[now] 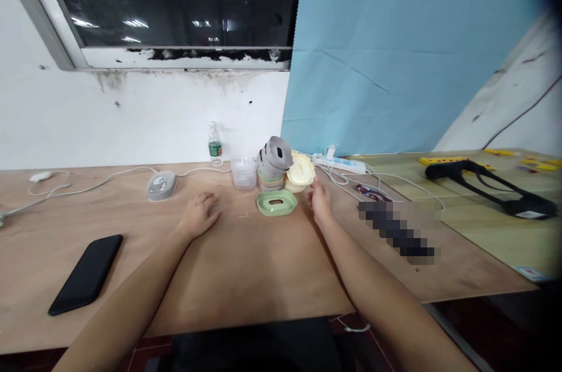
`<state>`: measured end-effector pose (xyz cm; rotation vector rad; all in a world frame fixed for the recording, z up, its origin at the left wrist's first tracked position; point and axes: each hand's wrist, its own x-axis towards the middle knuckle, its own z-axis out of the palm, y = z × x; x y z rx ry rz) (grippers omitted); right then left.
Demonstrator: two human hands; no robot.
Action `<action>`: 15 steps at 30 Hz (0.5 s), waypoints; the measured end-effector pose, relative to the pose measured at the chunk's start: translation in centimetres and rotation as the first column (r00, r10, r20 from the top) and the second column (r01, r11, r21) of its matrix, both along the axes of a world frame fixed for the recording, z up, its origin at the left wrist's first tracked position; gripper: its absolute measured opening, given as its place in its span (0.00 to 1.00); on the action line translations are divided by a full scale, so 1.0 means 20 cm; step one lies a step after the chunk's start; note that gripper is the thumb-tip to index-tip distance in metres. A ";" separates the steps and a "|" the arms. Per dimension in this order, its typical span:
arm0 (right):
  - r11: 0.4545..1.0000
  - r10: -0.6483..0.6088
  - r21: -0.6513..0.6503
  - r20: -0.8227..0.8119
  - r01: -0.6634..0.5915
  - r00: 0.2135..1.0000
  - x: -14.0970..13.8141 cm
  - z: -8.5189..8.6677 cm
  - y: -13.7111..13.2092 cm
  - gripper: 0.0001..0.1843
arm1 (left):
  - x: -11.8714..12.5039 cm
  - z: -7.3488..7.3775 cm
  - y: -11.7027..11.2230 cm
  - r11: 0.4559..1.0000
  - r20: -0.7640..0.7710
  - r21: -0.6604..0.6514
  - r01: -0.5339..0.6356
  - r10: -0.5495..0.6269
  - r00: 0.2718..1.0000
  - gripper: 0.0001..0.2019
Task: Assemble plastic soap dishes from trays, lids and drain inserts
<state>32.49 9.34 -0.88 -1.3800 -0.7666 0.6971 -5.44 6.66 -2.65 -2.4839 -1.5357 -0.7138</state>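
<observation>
My right hand (321,201) is closed at the right edge of a cream soap box base (301,169), its fingers pinching the rim. This piece is tilted towards me over a stack of similar cream pieces (295,187). My left hand (199,214) lies palm down on the table, its fingers loosely apart and nothing in them. Between the hands, a green slotted soap tray (276,203) lies flat. Just behind it, a leaning pile of grey slotted trays (276,157) rests on green and beige ones. Left of the pile stands a stack of clear plastic lids (243,173).
A grey box with a clear lid (161,186) and a black phone (86,274) lie to the left. A water bottle (215,145) stands by the wall. On the right are a power strip (340,164) with cables, a blurred-out dark object (397,230) and a black frame (492,188).
</observation>
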 end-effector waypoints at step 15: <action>0.916 -0.196 0.348 -0.044 0.199 0.980 0.05 0.02 0.04 0.20 | -0.05 0.00 0.01 0.976 0.116 -0.197 0.094 -0.072 0.991 0.20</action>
